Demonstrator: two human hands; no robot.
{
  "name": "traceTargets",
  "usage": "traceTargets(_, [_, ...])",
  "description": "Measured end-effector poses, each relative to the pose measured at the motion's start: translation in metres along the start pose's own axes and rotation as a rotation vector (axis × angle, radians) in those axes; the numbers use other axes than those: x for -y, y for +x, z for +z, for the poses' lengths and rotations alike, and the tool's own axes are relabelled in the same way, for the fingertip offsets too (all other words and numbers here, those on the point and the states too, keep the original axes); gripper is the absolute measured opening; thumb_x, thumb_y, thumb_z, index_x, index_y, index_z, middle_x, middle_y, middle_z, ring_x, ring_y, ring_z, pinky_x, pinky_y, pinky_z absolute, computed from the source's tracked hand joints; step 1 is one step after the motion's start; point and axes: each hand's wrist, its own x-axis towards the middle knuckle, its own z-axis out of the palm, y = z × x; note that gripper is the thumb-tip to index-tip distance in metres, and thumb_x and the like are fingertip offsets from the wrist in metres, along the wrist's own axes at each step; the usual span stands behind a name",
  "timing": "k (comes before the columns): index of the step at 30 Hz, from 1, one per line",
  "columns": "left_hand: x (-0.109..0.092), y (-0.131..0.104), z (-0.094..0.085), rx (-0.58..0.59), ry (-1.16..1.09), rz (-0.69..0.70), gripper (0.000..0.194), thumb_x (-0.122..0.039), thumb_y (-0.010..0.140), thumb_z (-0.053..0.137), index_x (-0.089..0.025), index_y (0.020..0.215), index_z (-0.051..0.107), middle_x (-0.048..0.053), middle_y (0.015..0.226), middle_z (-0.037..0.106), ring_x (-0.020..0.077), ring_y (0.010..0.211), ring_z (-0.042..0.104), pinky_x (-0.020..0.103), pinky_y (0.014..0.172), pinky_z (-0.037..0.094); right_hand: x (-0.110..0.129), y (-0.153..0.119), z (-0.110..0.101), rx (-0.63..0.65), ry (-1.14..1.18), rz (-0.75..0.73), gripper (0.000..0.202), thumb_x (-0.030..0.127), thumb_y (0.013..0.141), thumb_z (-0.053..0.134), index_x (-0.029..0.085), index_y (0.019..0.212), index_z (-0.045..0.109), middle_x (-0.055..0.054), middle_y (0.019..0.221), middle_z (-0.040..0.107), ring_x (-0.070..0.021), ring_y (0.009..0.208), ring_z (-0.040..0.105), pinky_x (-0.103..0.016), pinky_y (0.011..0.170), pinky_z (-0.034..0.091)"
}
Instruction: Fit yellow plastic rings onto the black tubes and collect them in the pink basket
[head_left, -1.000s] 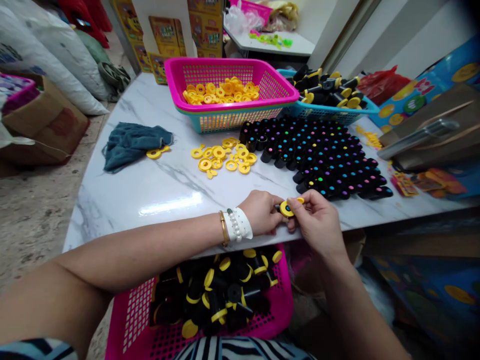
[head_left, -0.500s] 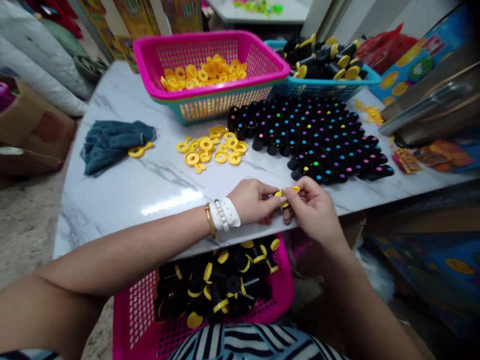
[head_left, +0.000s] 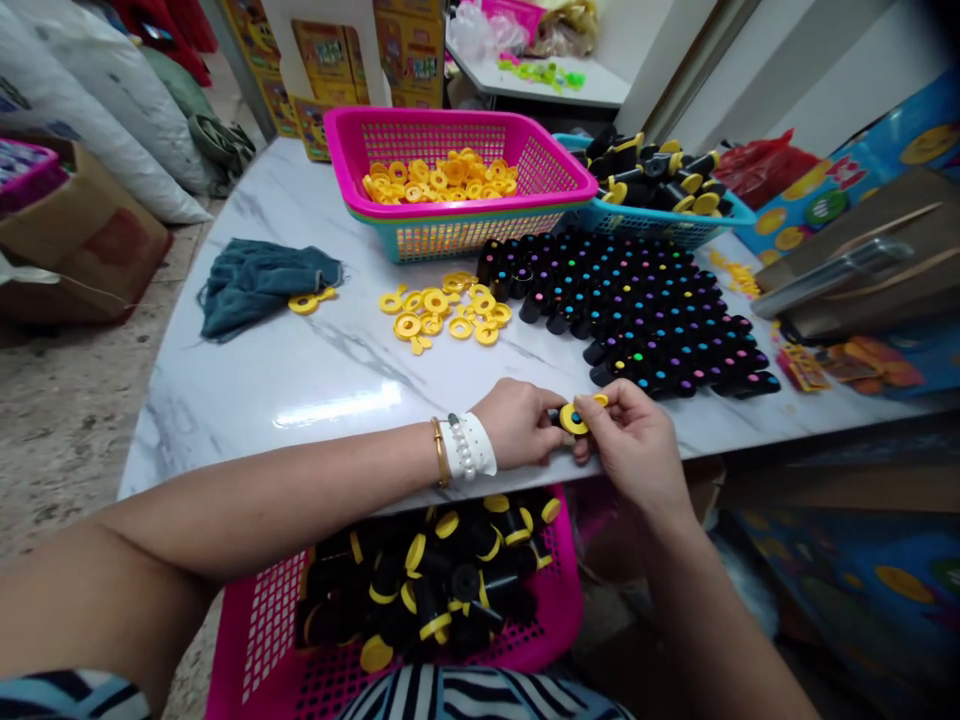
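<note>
Near the table's front edge, my left hand [head_left: 517, 425] is closed round a black cylinder, mostly hidden by the fingers. A yellow ring piece [head_left: 573, 419] sits at the cylinder's end, with a blue dot at its centre. My right hand [head_left: 637, 440] pinches this ring by its side, thumb on top. Loose yellow rings [head_left: 435, 310] lie on the table beyond my left hand. Rows of black cylinders [head_left: 622, 290] with coloured dots stand behind my right hand. A pink basket [head_left: 555, 640] below the table edge holds black cylinders with yellow caps.
At the back are a pink basket [head_left: 457, 208] of yellow rings and a blue basket [head_left: 645, 228] of capped black cylinders. A dark teal cloth [head_left: 262, 285] lies at the left on the marble-patterned table [head_left: 225, 400]. Small packets [head_left: 802, 368] are at the right.
The view has shifted, so the table items sit lower. The yellow ring between my hands now shows its face and blue centre, less covered by my left thumb.
</note>
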Motion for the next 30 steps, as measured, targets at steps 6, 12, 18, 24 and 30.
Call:
traceTargets(6, [-0.006, 0.0, -0.001, -0.048, 0.148, 0.028, 0.025, -0.04, 0.083, 0.062, -0.017, 0.085, 0.072, 0.0, 0.058, 0.067, 0.0137, 0.056, 0.062, 0.021, 0.058, 0.042, 0.0, 0.0, 0.003, -0.082, -0.017, 0.022, 0.032, 0.043, 0.077, 0.073, 0.021, 0.072, 0.05, 0.006, 0.053, 0.059, -0.0085, 0.034, 0.05, -0.019, 0.032, 0.044])
traceTargets(12, [-0.002, 0.011, 0.002, -0.047, 0.133, -0.038, 0.042, -0.05, 0.067, 0.077, -0.014, 0.087, 0.067, -0.002, 0.056, 0.065, 0.0134, 0.051, 0.059, 0.022, 0.055, 0.041, -0.009, 0.0, -0.003, -0.034, -0.011, 0.003, 0.026, 0.041, 0.08, 0.072, 0.021, 0.077, 0.055, 0.006, 0.057, 0.058, -0.0075, 0.035, 0.05, -0.017, 0.032, 0.043])
traceTargets(18, [0.003, 0.012, -0.009, 0.206, -0.037, 0.021, 0.036, -0.028, 0.082, 0.067, -0.019, 0.117, 0.063, -0.006, 0.053, 0.064, 0.0109, 0.045, 0.059, 0.019, 0.052, 0.042, -0.013, 0.001, -0.008, 0.03, -0.004, -0.017, 0.023, 0.04, 0.082, 0.07, 0.022, 0.083, 0.056, 0.006, 0.06, 0.06, -0.0078, 0.035, 0.051, -0.018, 0.033, 0.04])
traceTargets(24, [0.003, 0.013, -0.005, 0.104, 0.065, 0.03, 0.023, -0.028, 0.081, 0.067, -0.018, 0.102, 0.071, -0.005, 0.046, 0.06, 0.0105, 0.042, 0.057, 0.02, 0.051, 0.04, -0.009, -0.008, -0.001, -0.094, -0.2, -0.105, 0.022, 0.04, 0.085, 0.066, 0.021, 0.081, 0.056, 0.007, 0.053, 0.052, -0.0071, 0.036, 0.046, -0.017, 0.034, 0.036])
traceTargets(30, [0.006, 0.014, 0.001, -0.031, 0.233, 0.173, 0.026, -0.031, 0.078, 0.071, -0.016, 0.1, 0.073, 0.0, 0.052, 0.064, 0.0154, 0.059, 0.063, 0.022, 0.058, 0.039, -0.01, -0.009, -0.003, -0.099, -0.274, -0.134, 0.022, 0.041, 0.087, 0.063, 0.021, 0.082, 0.054, 0.007, 0.056, 0.051, -0.0069, 0.04, 0.045, -0.017, 0.036, 0.035])
